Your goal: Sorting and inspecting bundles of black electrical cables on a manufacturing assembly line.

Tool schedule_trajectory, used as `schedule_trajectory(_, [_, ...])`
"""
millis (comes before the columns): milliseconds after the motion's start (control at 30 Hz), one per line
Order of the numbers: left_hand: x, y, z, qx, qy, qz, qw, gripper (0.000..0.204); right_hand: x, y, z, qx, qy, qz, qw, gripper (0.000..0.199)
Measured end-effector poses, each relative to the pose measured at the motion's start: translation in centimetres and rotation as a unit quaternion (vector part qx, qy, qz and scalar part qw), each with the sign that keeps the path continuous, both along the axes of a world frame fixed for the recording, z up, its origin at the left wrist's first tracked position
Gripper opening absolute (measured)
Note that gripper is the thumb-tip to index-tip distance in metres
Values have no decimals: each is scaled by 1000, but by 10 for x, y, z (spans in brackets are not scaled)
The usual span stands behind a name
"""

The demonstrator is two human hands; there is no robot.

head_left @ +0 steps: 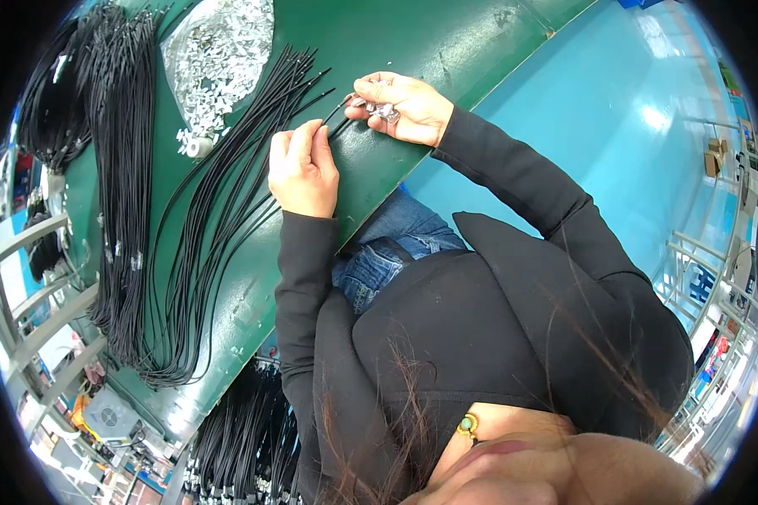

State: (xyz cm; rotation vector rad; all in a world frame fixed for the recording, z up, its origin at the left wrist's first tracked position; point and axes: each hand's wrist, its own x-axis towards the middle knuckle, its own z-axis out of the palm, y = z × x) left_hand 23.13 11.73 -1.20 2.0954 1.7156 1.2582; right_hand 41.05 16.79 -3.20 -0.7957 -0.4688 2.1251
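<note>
My left hand point(305, 172) is closed, pinching a thin black cable point(338, 109) close to its end. That end reaches my right hand point(413, 108), whose thumb and forefinger are closed at its tip. Several small silvery metal pieces point(383, 112) lie in the curled fingers of my right hand. Whether one of them sits on the cable tip is too small to tell. Left of my hands, a loose bunch of black cables point(219, 181) is spread over the green table point(253, 316). Beyond it lies a clear plastic bag point(223, 59) full of similar small pieces, some spilling from its mouth.
A small white roll point(200, 147) lies by the bag's mouth. Thick bundles of black cables point(125, 168) cover the table's left side. More cables point(244, 429) are below the near edge. Metal rails point(38, 332) and a grey fan-fronted box point(111, 417) stand at the left.
</note>
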Motion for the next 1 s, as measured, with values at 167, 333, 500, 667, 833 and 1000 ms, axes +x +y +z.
schedule_trajectory(167, [0,-1,-1,-10,1,-2,1000,9,-6,-2,5,-1,-34,-5,999,20])
schedule_trajectory(333, [3,-3,-1,-2,60,0,998,10,-11,-6,6,34,-124,27,991,21])
schedule_trajectory(500, [11,2,0,-24,-25,-41,999,11,-22,-9,5,56,-125,62,989,21])
schedule_trajectory(667, [5,9,8,-73,-81,-37,993,9,-12,-9,-3,16,-39,50,998,20])
schedule_trajectory(833, [10,5,12,-101,-110,-33,988,6,-9,-5,6,-17,-83,-70,994,18])
schedule_trajectory(1000, [13,4,2,-76,-120,-49,989,7,-12,-4,5,-4,-98,-102,990,17])
